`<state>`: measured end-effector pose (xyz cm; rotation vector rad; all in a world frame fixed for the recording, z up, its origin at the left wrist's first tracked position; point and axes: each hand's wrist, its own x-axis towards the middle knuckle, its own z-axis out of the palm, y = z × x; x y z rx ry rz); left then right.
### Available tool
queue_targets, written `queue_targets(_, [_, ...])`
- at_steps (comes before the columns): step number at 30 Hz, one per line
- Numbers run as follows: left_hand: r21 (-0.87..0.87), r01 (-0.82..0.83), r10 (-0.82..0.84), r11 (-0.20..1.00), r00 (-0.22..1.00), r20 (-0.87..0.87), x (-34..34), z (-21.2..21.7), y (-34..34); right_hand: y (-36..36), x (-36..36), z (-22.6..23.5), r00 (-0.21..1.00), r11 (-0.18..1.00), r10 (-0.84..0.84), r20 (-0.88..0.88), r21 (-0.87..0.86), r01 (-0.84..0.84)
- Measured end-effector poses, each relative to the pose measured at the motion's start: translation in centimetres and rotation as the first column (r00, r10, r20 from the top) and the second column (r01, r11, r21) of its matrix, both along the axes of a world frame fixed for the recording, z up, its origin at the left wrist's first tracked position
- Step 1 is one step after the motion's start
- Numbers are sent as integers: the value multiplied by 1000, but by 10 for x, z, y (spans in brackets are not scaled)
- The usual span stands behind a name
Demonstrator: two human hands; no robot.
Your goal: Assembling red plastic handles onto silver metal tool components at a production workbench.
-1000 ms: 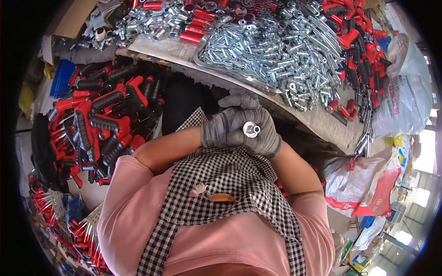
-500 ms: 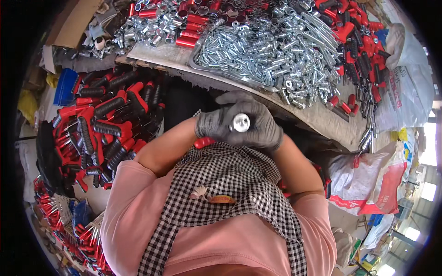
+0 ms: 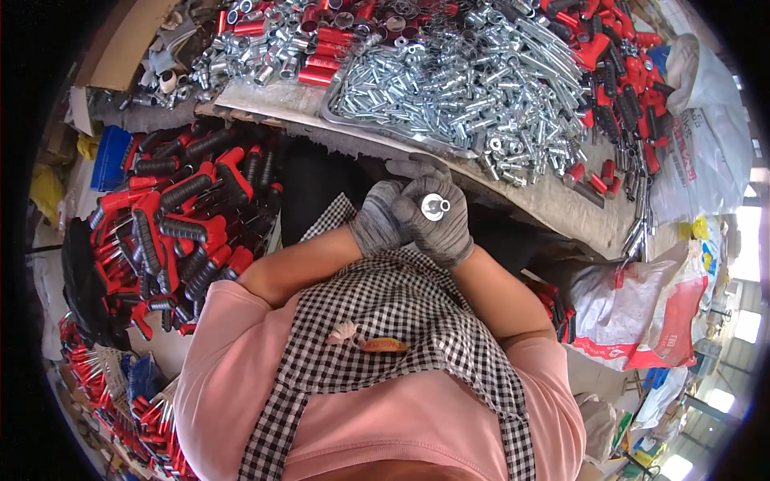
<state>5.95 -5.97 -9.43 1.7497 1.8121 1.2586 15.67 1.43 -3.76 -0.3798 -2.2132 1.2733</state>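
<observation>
In front of my chest, both gloved hands are brought together. My right hand (image 3: 443,232) is wrapped round a tool whose round silver metal end (image 3: 435,207) points up, with a small dark hole in its tip; the rest of the tool is hidden in the grip. My left hand (image 3: 378,221), in the same grey knit glove, is closed and pressed against the right one. What its fingers hold, if anything, is hidden. Just beyond the hands is the edge of the worktable (image 3: 553,210).
Loose metal pins and sockets (image 3: 409,92) heap a tray on the table, with red sleeves (image 3: 318,74) beside it. Red-and-black handled tools pile up at left (image 3: 180,216) and far right (image 3: 634,96). A white-and-red sack (image 3: 642,313) stands right.
Both hands have shifted: the right turned and its silver end moved slightly right, the left slid slightly. The red piece that showed under my left hand is out of sight.
</observation>
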Motion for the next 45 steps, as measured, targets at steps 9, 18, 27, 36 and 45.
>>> queue_targets(9, [355,21,213,934,768,-604,-20,24,-4,5,24,-13,995,995,45,-88,98,-36])
queue_targets(18, [682,138,-693,718,222,685,-43,39,34,29,112,-57,937,117,193,-292,-941,-318])
queue_targets(27, [99,440,339,892,-798,499,26,-112,47,26,119,-127,910,-12,-97,403,-915,404])
queue_targets(36, [-203,633,495,747,-326,805,44,-173,79,30,107,-226,778,-110,-124,616,-787,607])
queue_targets(45, [-314,589,620,745,-436,652,38,-206,88,61,66,-243,613,829,-89,785,-283,482])
